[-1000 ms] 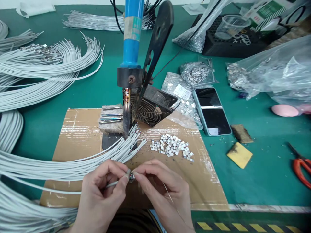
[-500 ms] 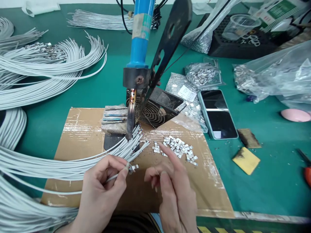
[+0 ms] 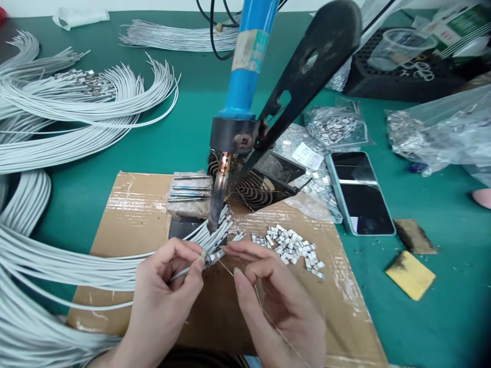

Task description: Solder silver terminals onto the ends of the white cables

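My left hand point(image 3: 169, 294) pinches a white cable point(image 3: 179, 274) near its end, thumb against index finger. Just beyond those fingertips sits a small metal terminal point(image 3: 215, 256); whether it is joined to the cable I cannot tell. Between the thumb and fingers of my right hand point(image 3: 284, 301) runs a thin solder wire point(image 3: 279, 329), its front end close to the terminal. A blue-handled soldering iron point(image 3: 245, 61) points downward, tip above the ends of a cable bundle point(image 3: 209, 232). Loose metal terminals point(image 3: 293, 245) lie right of the tip.
Cardboard point(image 3: 134, 204) covers the work area. Behind the iron are a grey block point(image 3: 187, 207) with metal rods and a dark fan point(image 3: 253, 191). A phone point(image 3: 362, 194), a yellow sponge point(image 3: 410, 276) and bags of metal parts point(image 3: 333, 125) lie right. Cable coils point(image 3: 69, 138) fill the left.
My right hand has moved closer to the left fingertips, bringing the solder wire near the terminal. The left hand keeps its pinch. The whole view has shifted slightly.
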The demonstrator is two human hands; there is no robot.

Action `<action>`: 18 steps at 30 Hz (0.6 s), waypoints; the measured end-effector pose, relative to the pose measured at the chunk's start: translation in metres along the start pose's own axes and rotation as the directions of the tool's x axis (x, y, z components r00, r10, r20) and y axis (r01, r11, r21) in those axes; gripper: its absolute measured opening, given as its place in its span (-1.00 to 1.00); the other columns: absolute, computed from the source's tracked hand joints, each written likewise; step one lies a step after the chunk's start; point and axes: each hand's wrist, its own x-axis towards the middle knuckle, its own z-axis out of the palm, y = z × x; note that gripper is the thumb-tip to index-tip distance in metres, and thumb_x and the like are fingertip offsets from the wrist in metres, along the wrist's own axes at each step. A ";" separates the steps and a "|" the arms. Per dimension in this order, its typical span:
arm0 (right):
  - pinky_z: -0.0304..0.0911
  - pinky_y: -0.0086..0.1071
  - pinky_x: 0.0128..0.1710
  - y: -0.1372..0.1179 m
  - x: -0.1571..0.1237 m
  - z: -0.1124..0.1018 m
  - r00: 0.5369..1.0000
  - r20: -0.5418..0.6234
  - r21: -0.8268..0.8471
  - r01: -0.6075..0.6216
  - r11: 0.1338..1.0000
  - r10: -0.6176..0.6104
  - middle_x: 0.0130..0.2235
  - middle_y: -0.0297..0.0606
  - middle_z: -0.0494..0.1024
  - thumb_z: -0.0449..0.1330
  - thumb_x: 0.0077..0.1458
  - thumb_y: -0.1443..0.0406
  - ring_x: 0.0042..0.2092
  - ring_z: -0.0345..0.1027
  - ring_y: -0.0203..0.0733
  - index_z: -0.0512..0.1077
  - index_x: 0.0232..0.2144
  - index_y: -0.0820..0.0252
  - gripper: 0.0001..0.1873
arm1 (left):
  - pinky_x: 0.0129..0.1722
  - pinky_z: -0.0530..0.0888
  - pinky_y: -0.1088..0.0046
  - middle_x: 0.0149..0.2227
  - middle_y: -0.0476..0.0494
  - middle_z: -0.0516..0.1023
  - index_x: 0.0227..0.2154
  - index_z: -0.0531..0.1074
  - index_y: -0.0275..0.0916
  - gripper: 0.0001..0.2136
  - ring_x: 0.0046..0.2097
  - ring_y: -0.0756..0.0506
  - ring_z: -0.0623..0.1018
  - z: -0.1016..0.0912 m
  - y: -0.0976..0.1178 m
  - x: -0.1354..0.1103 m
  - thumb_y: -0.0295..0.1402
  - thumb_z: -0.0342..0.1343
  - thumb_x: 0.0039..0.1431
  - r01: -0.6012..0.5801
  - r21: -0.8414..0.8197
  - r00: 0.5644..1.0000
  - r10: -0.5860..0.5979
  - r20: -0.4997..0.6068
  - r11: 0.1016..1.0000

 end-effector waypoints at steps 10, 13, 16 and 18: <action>0.55 -0.34 -0.03 -0.008 0.010 0.007 0.999 -0.014 0.038 -0.042 0.998 0.043 -0.10 -0.17 0.75 0.25 0.24 0.40 -0.04 0.68 -0.08 0.43 -0.46 0.09 -0.78 | -0.49 0.45 0.65 -0.42 -0.04 0.62 -0.55 0.54 -0.24 -0.87 -0.47 0.04 0.55 0.009 0.008 0.012 -0.47 0.31 0.06 -0.040 -0.063 0.999 0.037 -0.038 0.997; 0.54 -0.31 -0.02 -0.007 0.014 0.008 0.999 -0.028 0.014 -0.029 0.999 0.030 -0.11 -0.17 0.75 0.26 0.21 0.40 -0.05 0.68 -0.07 0.42 -0.47 0.08 -0.78 | -0.56 0.41 0.67 -0.47 -0.01 0.60 -0.57 0.53 -0.24 -0.88 -0.53 0.06 0.48 0.011 0.015 0.018 -0.47 0.32 0.01 -0.051 -0.059 0.997 0.047 -0.059 0.997; 0.53 -0.31 -0.01 -0.007 0.017 0.009 0.999 -0.031 -0.007 -0.030 1.000 0.030 -0.11 -0.20 0.75 0.27 0.19 0.40 -0.04 0.68 -0.07 0.42 -0.47 0.06 -0.79 | -0.57 0.41 0.68 -0.53 0.00 0.58 -0.59 0.52 -0.25 -0.88 -0.54 0.07 0.46 0.013 0.019 0.021 -0.48 0.32 -0.02 -0.057 -0.063 0.996 0.052 -0.074 0.996; 0.53 -0.31 -0.02 -0.008 0.019 0.009 0.999 -0.026 -0.003 -0.046 0.999 0.045 -0.11 -0.20 0.76 0.27 0.18 0.41 -0.04 0.68 -0.07 0.42 -0.47 0.06 -0.79 | -0.58 0.41 0.68 -0.55 0.01 0.57 -0.60 0.52 -0.25 -0.88 -0.55 0.06 0.46 0.014 0.021 0.022 -0.47 0.32 -0.03 -0.058 -0.068 0.995 0.052 -0.079 0.996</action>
